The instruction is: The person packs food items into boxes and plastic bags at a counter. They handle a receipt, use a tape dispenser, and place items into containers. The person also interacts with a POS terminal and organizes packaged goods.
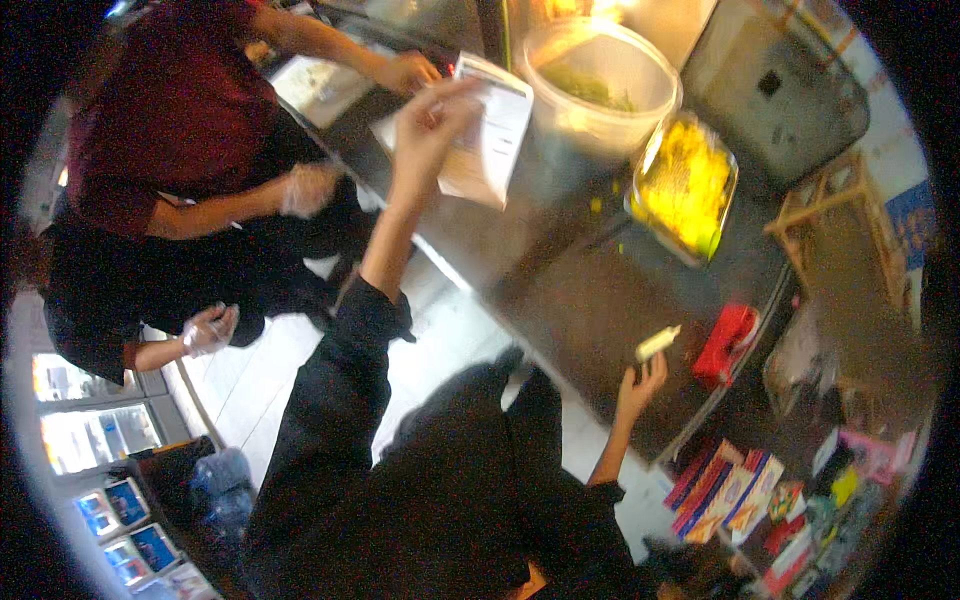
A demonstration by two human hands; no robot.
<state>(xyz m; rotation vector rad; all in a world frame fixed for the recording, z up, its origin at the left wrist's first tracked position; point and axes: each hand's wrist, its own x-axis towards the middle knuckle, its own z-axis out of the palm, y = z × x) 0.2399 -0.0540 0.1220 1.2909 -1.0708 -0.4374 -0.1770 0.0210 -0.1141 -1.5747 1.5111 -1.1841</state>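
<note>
My left hand (435,131) is raised over the counter's left part, its fingers bent at a printed paper sheet (491,142); blur hides whether they grip it. Over the counter's near right part, my right hand (643,379) has its fingertips at the lower end of a pale yellow marker-like object (658,343). A red tape dispenser (726,345) lies to the right of that hand. Farther back, a clear tray of chopped yellow food (684,187) rests beside a large translucent tub (600,82) with something green inside.
Co-workers stand at the left, one in a dark red shirt (180,112); gloved hands show there. A wooden rack (840,225) and a grey lid-like panel (776,94) stand at the right. Colourful boxes (724,491) lie below the counter's right end. Large water bottles (225,487) stand lower left.
</note>
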